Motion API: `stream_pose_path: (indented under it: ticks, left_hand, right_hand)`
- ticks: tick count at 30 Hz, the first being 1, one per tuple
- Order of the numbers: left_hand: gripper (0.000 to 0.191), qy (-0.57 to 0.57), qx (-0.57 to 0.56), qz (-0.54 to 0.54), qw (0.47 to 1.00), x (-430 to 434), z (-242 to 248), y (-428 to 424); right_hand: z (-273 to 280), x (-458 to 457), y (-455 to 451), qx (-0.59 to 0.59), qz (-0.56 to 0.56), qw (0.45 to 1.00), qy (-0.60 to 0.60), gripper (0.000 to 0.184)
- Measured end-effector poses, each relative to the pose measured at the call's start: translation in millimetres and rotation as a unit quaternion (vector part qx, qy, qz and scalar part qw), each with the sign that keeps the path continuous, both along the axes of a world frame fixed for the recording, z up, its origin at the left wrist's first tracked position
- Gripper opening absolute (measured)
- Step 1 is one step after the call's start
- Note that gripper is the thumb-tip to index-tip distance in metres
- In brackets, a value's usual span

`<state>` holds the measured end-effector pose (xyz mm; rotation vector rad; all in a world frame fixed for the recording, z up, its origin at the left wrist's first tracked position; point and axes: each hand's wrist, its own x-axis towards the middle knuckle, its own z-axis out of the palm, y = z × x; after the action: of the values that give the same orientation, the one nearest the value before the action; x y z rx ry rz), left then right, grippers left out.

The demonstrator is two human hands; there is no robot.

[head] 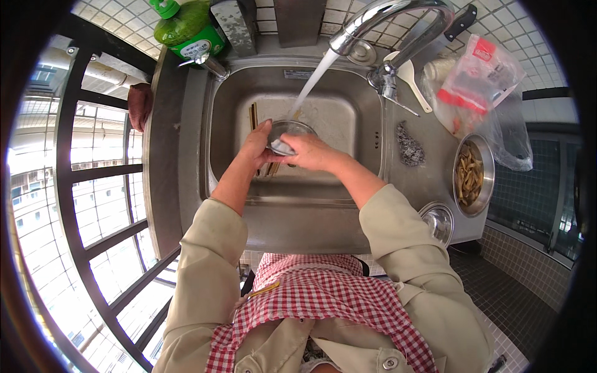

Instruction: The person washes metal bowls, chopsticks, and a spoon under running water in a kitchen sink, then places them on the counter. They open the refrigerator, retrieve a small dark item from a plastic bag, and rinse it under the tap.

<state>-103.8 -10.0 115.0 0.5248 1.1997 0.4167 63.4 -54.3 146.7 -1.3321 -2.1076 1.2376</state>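
Observation:
My left hand (pixel 256 142) grips the left side of a metal bowl (pixel 303 127), which is tilted over the sink basin (pixel 333 179). Fingers of my right hand (pixel 310 150) reach into the bowl over a small whitish thing (pixel 282 147), too unclear to name. A stream of water (pixel 313 80) runs from the chrome faucet (pixel 343 43) towards the bowl's far rim. Several chopsticks (pixel 253 115) lie on the basin floor, partly hidden by my hands and the bowl.
Right of the sink are a steel wool scrubber (pixel 410 145), a white rice paddle (pixel 411 84), a metal bowl of brown strips (pixel 470 175), another metal bowl (pixel 438 223) and plastic bags (pixel 482 74). A black-handled knife (pixel 459 23) lies behind the faucet. A green soap bottle (pixel 189 32) stands back left.

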Motion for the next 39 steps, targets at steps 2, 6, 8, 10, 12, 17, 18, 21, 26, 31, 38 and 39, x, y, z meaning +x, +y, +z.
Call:
stream_pose_path:
  ticks: [2, 6, 8, 10, 12, 17, 18, 21, 26, 31, 38, 39]
  left_hand:
    - [0.052, 0.070, 0.016, -0.053, 0.996, 5, 29, 1]
    - [0.041, 0.074, 0.399, -0.119, 0.906, -9, 13, 3]
    - [0.033, 0.013, 0.376, -0.100, 0.921, -9, 2, 9]
    - [0.025, 0.001, 0.329, -0.068, 0.942, -12, 0, 11]
    - [0.019, 0.033, 0.263, -0.026, 0.964, -9, -2, 13]
    - [0.014, -0.117, 0.210, 0.169, 0.956, 31, 5, 1]
    - [0.014, -0.131, 0.175, 0.175, 0.960, 35, 13, -2]
    - [0.013, -0.147, 0.199, 0.174, 0.953, 37, 11, -5]
    - [0.012, -0.221, 0.185, 0.254, 0.923, 34, 11, -19]
    - [0.010, -0.284, 0.108, 0.324, 0.896, 54, -18, -30]
    - [0.020, -0.323, 0.044, 0.353, 0.877, 66, -49, -37]
    - [0.020, -0.289, 0.024, 0.330, 0.898, 64, -53, -32]
  right_hand:
    - [-3, 17, 10, -0.072, -0.039, 0.993, 0.084, 0.039]
    - [-13, 43, 33, -0.101, -0.132, 0.962, 0.215, 0.042]
    - [-18, 53, 40, -0.042, -0.191, 0.953, 0.231, 0.046]
    - [-9, 46, 38, 0.020, -0.309, 0.930, 0.197, 0.049]
    - [-3, 31, 30, 0.058, -0.386, 0.899, 0.197, 0.050]
    - [-12, -37, 6, 0.283, -0.290, 0.910, 0.093, 0.030]
    - [-14, -48, 13, 0.297, -0.314, 0.898, 0.083, 0.020]
    - [-16, -38, 35, 0.268, -0.348, 0.898, 0.015, 0.018]
    - [-31, 1, 57, -0.090, -0.481, 0.848, 0.203, 0.031]
    - [-110, 21, -10, -0.028, -0.556, 0.828, 0.068, 0.032]
    - [-50, 54, -30, -0.307, -0.477, 0.705, 0.426, 0.023]
    - [-53, 54, -31, -0.305, -0.433, 0.709, 0.465, 0.020]
